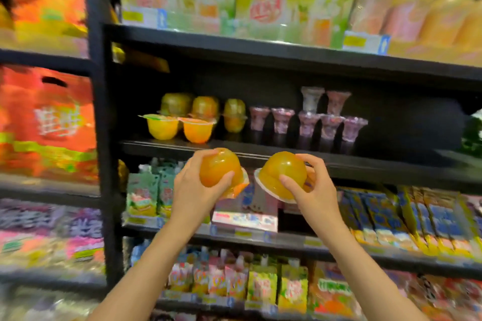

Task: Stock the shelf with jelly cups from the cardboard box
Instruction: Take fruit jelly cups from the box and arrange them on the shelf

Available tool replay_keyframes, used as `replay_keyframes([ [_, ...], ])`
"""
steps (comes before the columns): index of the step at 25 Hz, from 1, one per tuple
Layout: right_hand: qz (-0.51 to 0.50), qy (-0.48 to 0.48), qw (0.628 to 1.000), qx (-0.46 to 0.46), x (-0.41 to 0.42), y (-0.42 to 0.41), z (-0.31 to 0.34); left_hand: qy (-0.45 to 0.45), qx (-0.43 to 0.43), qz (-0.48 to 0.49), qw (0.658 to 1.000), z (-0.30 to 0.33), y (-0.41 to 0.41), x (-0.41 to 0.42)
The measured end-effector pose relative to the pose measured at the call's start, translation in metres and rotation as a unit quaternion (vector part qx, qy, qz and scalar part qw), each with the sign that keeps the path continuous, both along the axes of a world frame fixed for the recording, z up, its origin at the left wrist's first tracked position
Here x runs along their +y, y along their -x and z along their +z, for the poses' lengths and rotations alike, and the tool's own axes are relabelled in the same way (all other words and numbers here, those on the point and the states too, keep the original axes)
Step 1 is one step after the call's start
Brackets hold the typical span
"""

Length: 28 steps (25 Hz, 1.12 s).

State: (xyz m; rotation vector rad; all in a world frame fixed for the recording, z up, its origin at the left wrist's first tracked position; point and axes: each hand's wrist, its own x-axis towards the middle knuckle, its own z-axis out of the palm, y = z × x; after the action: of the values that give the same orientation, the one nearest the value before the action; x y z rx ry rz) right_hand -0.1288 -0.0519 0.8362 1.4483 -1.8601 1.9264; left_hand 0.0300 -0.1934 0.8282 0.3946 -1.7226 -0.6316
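Observation:
My left hand [194, 190] grips an orange jelly cup [217, 168], turned with its domed bottom toward me. My right hand [314, 187] grips a second orange jelly cup [283, 172], tilted with its white rim to the lower left. Both cups hang just in front of and below the edge of the black middle shelf [287, 156]. On that shelf stand several yellow and orange jelly cups [180, 125], some stacked upside down on others. The cardboard box is out of view.
Several purple goblet-shaped jelly cups [309, 122] fill the shelf's middle; its right part [407, 133] is dark and bare. Green drink packs [234, 0] sit on the shelf above, pouches and packets below. A black upright post [100, 112] bounds the bay on the left.

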Motion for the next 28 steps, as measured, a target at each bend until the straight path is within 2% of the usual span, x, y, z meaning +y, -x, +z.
replay_keyframes([
  [8,0.071,0.021,0.997,0.008,-0.086,-0.002,0.031,0.022,-0.004,0.092,0.996,0.035,-0.029,-0.068],
  [13,0.069,0.05,0.996,0.012,-0.153,-0.005,0.056,0.058,-0.006,0.117,0.991,0.062,-0.037,-0.134],
  [21,0.032,0.01,0.999,0.039,-0.245,-0.001,0.074,0.063,-0.075,0.127,0.987,0.081,-0.022,-0.231],
  [28,0.039,-0.038,0.997,0.054,-0.271,0.008,0.075,0.062,-0.118,0.086,0.987,0.079,-0.012,-0.264],
])
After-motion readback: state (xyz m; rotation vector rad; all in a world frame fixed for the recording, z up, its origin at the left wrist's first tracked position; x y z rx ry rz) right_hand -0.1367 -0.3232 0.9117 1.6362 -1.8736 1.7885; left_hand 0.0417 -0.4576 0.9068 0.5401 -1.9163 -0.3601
